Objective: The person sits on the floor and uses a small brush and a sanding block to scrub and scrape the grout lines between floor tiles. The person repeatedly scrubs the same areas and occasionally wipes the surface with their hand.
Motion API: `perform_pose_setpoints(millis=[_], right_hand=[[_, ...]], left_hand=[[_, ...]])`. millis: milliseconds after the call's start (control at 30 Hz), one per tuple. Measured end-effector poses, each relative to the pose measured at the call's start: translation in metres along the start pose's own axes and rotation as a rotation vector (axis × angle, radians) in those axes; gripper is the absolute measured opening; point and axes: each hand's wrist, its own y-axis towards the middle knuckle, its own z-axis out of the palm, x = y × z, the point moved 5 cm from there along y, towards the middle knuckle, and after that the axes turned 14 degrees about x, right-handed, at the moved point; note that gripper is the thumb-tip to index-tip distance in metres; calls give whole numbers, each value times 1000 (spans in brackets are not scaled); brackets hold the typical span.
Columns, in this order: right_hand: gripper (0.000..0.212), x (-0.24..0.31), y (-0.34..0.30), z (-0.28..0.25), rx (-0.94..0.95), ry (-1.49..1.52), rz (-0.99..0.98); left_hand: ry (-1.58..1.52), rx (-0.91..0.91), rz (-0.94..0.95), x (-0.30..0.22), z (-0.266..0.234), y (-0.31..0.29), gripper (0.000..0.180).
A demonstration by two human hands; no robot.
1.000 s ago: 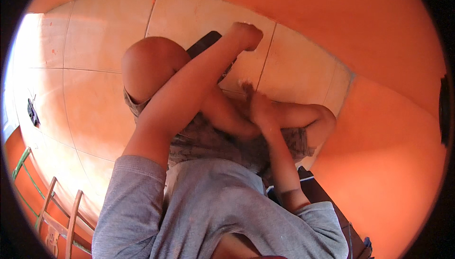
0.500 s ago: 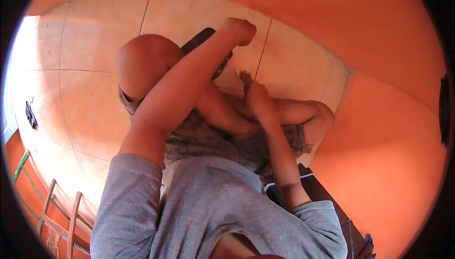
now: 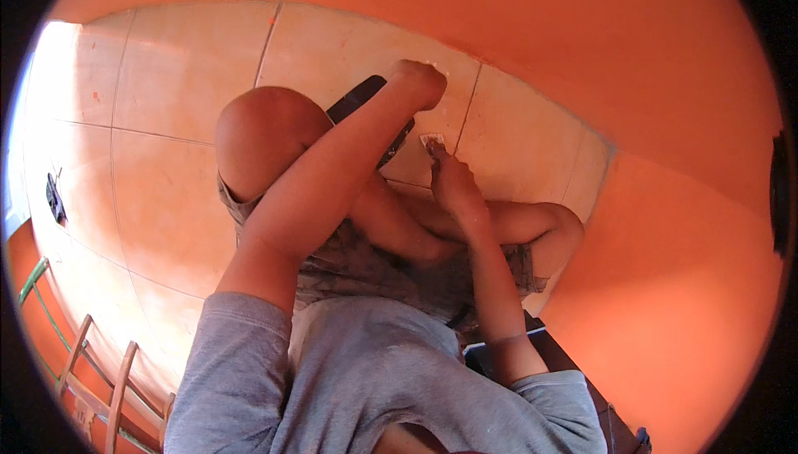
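I sit on a pale tiled floor (image 3: 183, 97) with my knees drawn up. My left arm stretches forward over my left knee. My left hand (image 3: 420, 82) is curled into a fist close to the floor near the orange wall, and whatever is inside it is hidden. Under that forearm lies a long flat black object (image 3: 356, 98). My right hand (image 3: 450, 181) reaches forward beside it, its fingertips pinching a small pale piece (image 3: 432, 139) against the tile.
The orange wall (image 3: 582, 63) curves round the far and right sides. A small dark object (image 3: 54, 196) lies on the floor at far left. Wooden rails (image 3: 100, 371) stand at lower left. A dark case (image 3: 540, 354) sits by my right elbow.
My right hand has edged forward, away from my lap toward the tile, with the pale piece at its fingertips. My left fist has stayed almost where it was.
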Motion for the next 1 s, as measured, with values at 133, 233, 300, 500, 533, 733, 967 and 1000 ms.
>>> perform_pose_setpoints(millis=[133,233,300,500,533,733,967,1000], right_hand=[[41,2,18,-27,-7,124,-82],[42,26,11,-43,148,116,46],[42,8,4,-19,122,-2,-39],[43,18,21,-45,116,238,-65],[43,18,22,-47,96,257,-62],[54,-24,-10,-8,-75,472,-206],[66,-64,-32,-50,-61,357,-98],[67,-66,-31,-53,-37,297,-115]], left_hand=[[8,11,72,-16,1,-13,24],[5,-3,77,-4,9,-9,23],[34,4,76,-4,8,-5,22],[-16,34,89,0,11,3,27],[-18,27,118,-1,12,3,28],[-3,54,67,6,8,2,37],[-43,-185,237,-2,16,-11,38],[-97,-141,223,-10,15,-18,37]])
